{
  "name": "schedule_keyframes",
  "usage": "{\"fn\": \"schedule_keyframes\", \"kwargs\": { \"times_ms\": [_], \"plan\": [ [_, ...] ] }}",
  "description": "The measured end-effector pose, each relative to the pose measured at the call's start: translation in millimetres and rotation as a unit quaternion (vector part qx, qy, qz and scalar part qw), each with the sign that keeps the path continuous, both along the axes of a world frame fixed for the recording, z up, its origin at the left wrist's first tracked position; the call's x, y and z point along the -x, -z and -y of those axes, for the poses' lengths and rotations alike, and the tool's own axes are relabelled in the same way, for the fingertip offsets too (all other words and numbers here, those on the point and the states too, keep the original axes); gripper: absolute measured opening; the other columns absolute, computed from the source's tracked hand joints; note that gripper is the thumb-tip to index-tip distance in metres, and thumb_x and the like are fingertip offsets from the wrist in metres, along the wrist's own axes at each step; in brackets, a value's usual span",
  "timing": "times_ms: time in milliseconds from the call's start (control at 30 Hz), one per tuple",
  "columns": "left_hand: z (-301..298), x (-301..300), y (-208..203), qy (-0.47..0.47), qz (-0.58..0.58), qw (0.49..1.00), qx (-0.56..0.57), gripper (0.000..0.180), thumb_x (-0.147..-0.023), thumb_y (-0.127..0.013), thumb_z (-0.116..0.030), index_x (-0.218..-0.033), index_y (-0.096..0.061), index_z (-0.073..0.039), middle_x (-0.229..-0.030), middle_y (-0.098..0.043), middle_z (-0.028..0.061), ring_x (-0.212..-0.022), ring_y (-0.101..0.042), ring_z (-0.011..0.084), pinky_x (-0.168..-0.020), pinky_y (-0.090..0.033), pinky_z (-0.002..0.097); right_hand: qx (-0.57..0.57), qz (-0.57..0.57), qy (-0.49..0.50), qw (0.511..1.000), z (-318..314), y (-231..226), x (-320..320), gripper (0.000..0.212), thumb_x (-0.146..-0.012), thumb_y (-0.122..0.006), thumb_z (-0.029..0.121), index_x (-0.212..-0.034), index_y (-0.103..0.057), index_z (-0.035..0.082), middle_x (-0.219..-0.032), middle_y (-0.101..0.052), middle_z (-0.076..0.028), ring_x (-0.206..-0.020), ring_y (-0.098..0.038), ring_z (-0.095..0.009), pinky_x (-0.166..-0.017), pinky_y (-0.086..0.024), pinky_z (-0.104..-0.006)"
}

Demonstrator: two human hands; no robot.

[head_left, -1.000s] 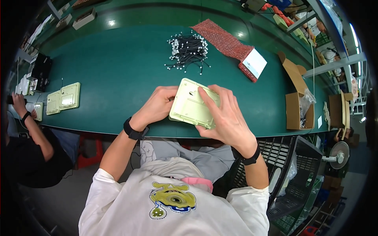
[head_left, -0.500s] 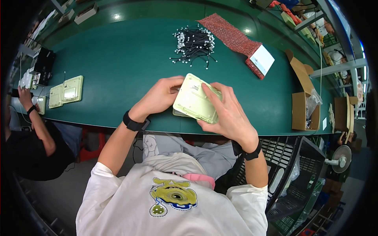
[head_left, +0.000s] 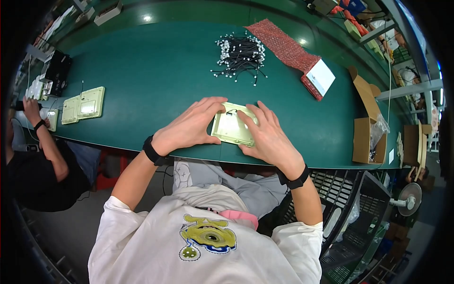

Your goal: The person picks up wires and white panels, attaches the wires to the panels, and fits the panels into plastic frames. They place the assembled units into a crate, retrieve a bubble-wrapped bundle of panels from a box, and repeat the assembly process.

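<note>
A pale yellow-green rectangular plastic panel [head_left: 231,130] with a raised rim lies flat, or almost flat, at the table's near edge. A short dark wire with a small connector shows near its far side. My left hand [head_left: 189,127] grips the panel's left side, thumb toward the near corner and fingers over the far corner. On the other side my right hand [head_left: 274,139] holds the right edge, its index finger reaching over the panel's face. Beyond the panel lies a heap of short black cables [head_left: 241,54] with white connectors.
Red bubble wrap [head_left: 283,40] with a white box [head_left: 320,78] lies at the far right, near an open cardboard box [head_left: 364,139]. Similar panels [head_left: 91,103] rest at the left, near a co-worker's arm [head_left: 49,146]. A black crate [head_left: 359,213] stands below the table's right edge.
The panel has gone from raised and tilted to about flat on the table, its rimmed face now upward. My left fingers have moved onto its far left corner.
</note>
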State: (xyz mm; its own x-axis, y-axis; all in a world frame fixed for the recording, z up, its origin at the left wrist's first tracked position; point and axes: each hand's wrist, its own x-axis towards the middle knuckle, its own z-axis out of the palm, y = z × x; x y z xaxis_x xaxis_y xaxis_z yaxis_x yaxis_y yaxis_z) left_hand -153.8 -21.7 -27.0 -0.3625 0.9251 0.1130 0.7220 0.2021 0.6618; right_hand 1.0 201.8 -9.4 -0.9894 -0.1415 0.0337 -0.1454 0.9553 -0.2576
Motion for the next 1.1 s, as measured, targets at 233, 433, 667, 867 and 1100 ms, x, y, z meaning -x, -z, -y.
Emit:
{"fn": "schedule_keyframes", "kwargs": {
  "times_ms": [233, 433, 667, 867, 1100],
  "plan": [
    [-5.0, -1.0, -0.8, 0.009, -0.048, 0.998, 0.027, 0.075, -0.070, -0.097, -0.015, -0.132, -0.059, 0.000, -0.159, -0.052, 0.0170, -0.140, -0.053, 0.0388, -0.118, -0.047, 0.0459, 0.034, 0.067, 0.007, 0.997, -10.2, -6.0, 2.4, 0.088, -0.078, -0.089, 0.017, -0.157, -0.050, 0.011, -0.162, -0.043, -0.022, -0.150, -0.045, -0.047, -0.122, -0.045, -0.0518],
    [-5.9, -1.7, 0.4, 0.012, -0.075, 0.997, 0.025, 0.077, -0.067, -0.098, -0.015, -0.131, -0.059, 0.002, -0.156, -0.055, 0.0192, -0.140, -0.053, 0.0388, -0.116, -0.049, 0.0448, 0.030, 0.089, 0.000, 0.996, -18.1, -9.2, 2.4, 0.092, -0.077, -0.091, 0.016, -0.159, -0.050, 0.013, -0.163, -0.047, -0.025, -0.148, -0.050, -0.045, -0.119, -0.048, -0.0518],
    [-11.3, -7.6, 4.7, 0.019, -0.074, 0.997, -0.003, 0.077, -0.067, -0.098, -0.018, -0.131, -0.060, 0.002, -0.156, -0.056, 0.0189, -0.143, -0.052, 0.0390, -0.118, -0.048, 0.0479, -0.001, 0.069, -0.020, 0.997, -22.1, -9.8, -2.9, 0.094, -0.077, -0.093, 0.025, -0.161, -0.051, 0.015, -0.166, -0.046, -0.023, -0.149, -0.050, -0.041, -0.117, -0.049, -0.0520],
    [-12.9, -4.6, 7.2, 0.018, -0.033, 0.999, -0.013, 0.076, -0.067, -0.098, -0.019, -0.130, -0.061, 0.001, -0.158, -0.054, 0.0200, -0.147, -0.050, 0.0398, -0.118, -0.047, 0.0489, 0.027, 0.022, -0.035, 0.999, -29.9, -1.1, -8.2, 0.097, -0.077, -0.093, 0.031, -0.162, -0.049, 0.015, -0.169, -0.045, -0.017, -0.151, -0.048, -0.039, -0.119, -0.047, -0.0496],
    [15.2, 0.3, -3.6, 0.010, -0.059, 0.997, 0.055, 0.082, -0.075, -0.095, -0.026, -0.146, -0.060, -0.009, -0.161, -0.051, 0.0221, -0.152, -0.045, 0.0409, -0.121, -0.042, 0.0513, 0.123, 0.039, -0.011, 0.992, -26.1, 1.6, -12.3, 0.098, -0.077, -0.094, 0.033, -0.162, -0.048, 0.015, -0.170, -0.044, -0.018, -0.153, -0.046, -0.039, -0.124, -0.041, -0.0518]
  ]
}}
